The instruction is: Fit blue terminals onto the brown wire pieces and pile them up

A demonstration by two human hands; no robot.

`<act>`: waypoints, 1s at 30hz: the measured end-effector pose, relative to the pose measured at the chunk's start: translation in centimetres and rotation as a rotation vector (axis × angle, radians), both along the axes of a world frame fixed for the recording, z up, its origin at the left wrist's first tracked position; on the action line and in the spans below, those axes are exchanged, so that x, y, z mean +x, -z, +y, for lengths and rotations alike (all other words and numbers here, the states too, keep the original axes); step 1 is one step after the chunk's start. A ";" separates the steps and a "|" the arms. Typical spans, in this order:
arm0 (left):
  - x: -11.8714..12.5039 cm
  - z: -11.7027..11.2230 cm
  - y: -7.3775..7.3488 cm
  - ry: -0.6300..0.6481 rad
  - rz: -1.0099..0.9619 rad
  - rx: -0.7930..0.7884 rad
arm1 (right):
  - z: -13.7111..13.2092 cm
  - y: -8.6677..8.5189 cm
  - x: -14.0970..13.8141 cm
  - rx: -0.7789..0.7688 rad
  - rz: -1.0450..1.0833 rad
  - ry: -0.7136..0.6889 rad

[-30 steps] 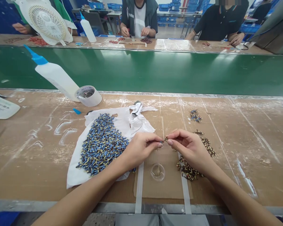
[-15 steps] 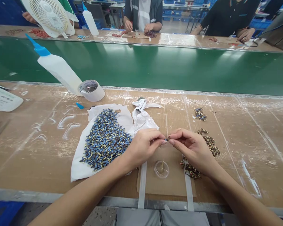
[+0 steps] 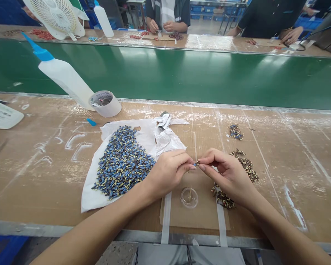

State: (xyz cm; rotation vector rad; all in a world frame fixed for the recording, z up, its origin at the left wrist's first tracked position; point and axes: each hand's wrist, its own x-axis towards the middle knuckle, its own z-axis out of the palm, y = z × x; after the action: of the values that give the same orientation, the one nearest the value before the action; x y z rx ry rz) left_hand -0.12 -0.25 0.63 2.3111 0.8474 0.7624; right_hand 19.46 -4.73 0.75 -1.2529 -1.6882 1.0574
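Thumb and forefinger of my left hand (image 3: pixel 172 167) pinch one end of a tiny blue and dark piece (image 3: pixel 195 164). From the other side my right hand (image 3: pixel 226 171) pinches the same spot, fingertips nearly touching; whether it is one piece or two joined ones is too small to tell. Left of my left hand, a heap of small blue, yellow and dark pieces (image 3: pixel 124 162) lies on white paper (image 3: pixel 92 197). Below the fingertips stands a small clear dish (image 3: pixel 189 198) with a thin stick in it. Brown and cream pieces (image 3: pixel 246 165) lie beside and partly behind my right hand.
A white bottle with a blue nozzle (image 3: pixel 64 81) leans against a tape roll (image 3: pixel 106 104). A blue cap (image 3: pixel 91 122) and crumpled paper (image 3: pixel 168 138) lie nearby. A small pile (image 3: pixel 235 131) sits at right. Beyond the green belt (image 3: pixel 165 73), co-workers handle small pieces near a fan (image 3: pixel 55 16).
The view has shifted slightly. Both my hands hold nearly the same pinch over the dish. Across the belt, the middle co-worker's hand has lifted from the dark pile.
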 end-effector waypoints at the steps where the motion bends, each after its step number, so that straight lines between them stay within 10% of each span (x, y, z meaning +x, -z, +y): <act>1: 0.0 0.0 0.1 -0.004 0.010 0.026 | 0.0 0.0 0.0 -0.004 -0.001 0.010; 11: 0.0 -0.4 -0.1 -0.058 0.139 0.339 | -0.2 0.6 -0.8 -0.164 0.218 0.081; 22: 0.1 -0.8 -0.2 -0.041 0.049 0.145 | -0.2 0.4 -1.0 -0.211 0.311 0.107; 30: -0.2 -0.6 -0.2 -0.085 0.093 0.368 | -0.3 0.8 -1.1 -0.174 0.312 0.085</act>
State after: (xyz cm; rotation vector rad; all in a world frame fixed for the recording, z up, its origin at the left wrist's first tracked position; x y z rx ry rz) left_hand -0.29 -0.84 0.84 2.6647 0.9142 0.9173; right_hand 18.32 -4.99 -0.01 -1.1843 -1.3195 1.2957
